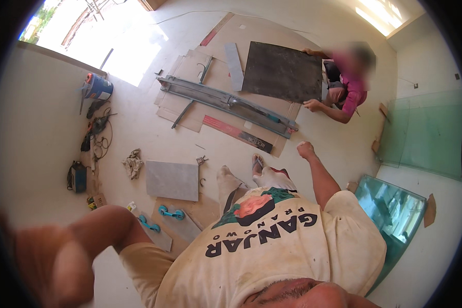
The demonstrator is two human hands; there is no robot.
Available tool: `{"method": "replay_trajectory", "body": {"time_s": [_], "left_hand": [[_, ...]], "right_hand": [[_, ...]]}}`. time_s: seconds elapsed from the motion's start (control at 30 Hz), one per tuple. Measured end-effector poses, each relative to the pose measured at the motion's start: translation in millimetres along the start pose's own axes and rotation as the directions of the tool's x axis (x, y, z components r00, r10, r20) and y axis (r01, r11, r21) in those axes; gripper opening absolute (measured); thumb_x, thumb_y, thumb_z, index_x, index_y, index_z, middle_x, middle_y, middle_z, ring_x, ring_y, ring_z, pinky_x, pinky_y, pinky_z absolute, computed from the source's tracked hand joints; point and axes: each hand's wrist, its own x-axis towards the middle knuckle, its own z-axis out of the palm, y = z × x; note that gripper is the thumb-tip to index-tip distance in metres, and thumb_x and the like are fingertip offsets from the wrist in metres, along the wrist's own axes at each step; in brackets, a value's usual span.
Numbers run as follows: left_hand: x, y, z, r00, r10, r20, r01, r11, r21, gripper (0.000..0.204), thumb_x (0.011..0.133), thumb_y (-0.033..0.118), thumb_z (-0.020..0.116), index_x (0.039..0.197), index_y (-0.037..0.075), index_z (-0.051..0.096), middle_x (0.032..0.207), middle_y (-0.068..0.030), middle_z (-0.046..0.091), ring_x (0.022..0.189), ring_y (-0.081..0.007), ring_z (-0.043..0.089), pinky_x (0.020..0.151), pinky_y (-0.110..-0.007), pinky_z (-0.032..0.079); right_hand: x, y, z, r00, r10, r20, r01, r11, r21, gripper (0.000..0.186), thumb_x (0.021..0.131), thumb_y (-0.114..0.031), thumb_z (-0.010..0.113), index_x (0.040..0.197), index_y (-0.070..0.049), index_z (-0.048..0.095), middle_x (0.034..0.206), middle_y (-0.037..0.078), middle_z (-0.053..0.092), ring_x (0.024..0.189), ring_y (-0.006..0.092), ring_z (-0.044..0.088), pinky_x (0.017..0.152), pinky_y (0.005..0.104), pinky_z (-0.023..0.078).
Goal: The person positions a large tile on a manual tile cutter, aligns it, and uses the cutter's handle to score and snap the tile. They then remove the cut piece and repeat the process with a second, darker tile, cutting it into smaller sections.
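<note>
My left hand (51, 262) is raised very near the camera at the lower left, smeared by motion; its fingers cannot be made out. My right hand (306, 149) hangs with fingers curled in, and nothing shows in it. It is nearest to a long manual tile cutter (226, 105) lying on cardboard, its handle resting along the rail. Beyond the cutter a co-worker (349, 87) crouches, gripping a large dark tile (282, 72) by its right side with both hands. A narrow grey tile strip (234, 66) lies beside that tile.
A grey tile (172, 180), a rag (133, 164) and teal suction lifters (171, 212) lie on the floor before me. Along the left wall are a blue bucket (98, 87), power tools (95, 131) and cables. Glass panes (421, 133) lean at the right wall.
</note>
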Motion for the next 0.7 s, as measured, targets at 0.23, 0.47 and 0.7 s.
{"method": "replay_trajectory", "body": {"time_s": [0.23, 0.47, 0.7], "left_hand": [[-274.8, -152.8, 61.6, 0.095, -0.927, 0.362, 0.964, 0.177, 0.201, 0.044, 0.096, 0.031, 0.066, 0.125, -0.001, 0.061, 0.113, -0.0111, 0.067, 0.102, -0.0153, 0.06, 0.09, -0.031, 0.048], [-540.2, -147.8, 122.4, -0.448, -0.705, 0.55, 0.868, -0.195, 0.457, 0.047, 0.092, 0.038, 0.068, 0.11, -0.006, 0.067, 0.103, -0.0151, 0.072, 0.097, -0.0236, 0.066, 0.086, -0.035, 0.051], [-598.6, -207.7, 228.9, -0.224, -0.714, 0.664, 0.815, 0.236, 0.529, 0.05, 0.089, 0.044, 0.064, 0.106, -0.003, 0.069, 0.105, -0.0254, 0.069, 0.102, -0.0406, 0.065, 0.087, -0.044, 0.051]], "right_hand": [[58.6, -6.0, 20.0, 0.998, 0.035, -0.052, -0.027, 0.99, 0.142, 0.016, 0.081, -0.017, 0.06, 0.085, -0.009, 0.073, 0.072, 0.009, 0.069, 0.061, 0.0199, 0.066, 0.06, 0.0357, 0.055], [66.2, -15.2, 9.4, 0.992, 0.127, -0.02, -0.115, 0.942, 0.316, 0.016, 0.081, -0.015, 0.06, 0.083, -0.008, 0.074, 0.083, 0.01, 0.071, 0.078, 0.0215, 0.07, 0.067, 0.0346, 0.055], [69.0, -87.1, -34.5, 0.839, 0.447, 0.311, -0.518, 0.48, 0.708, 0.019, 0.088, -0.014, 0.056, 0.096, -0.004, 0.069, 0.077, 0.004, 0.064, 0.069, 0.0134, 0.062, 0.056, 0.0277, 0.051]]}}
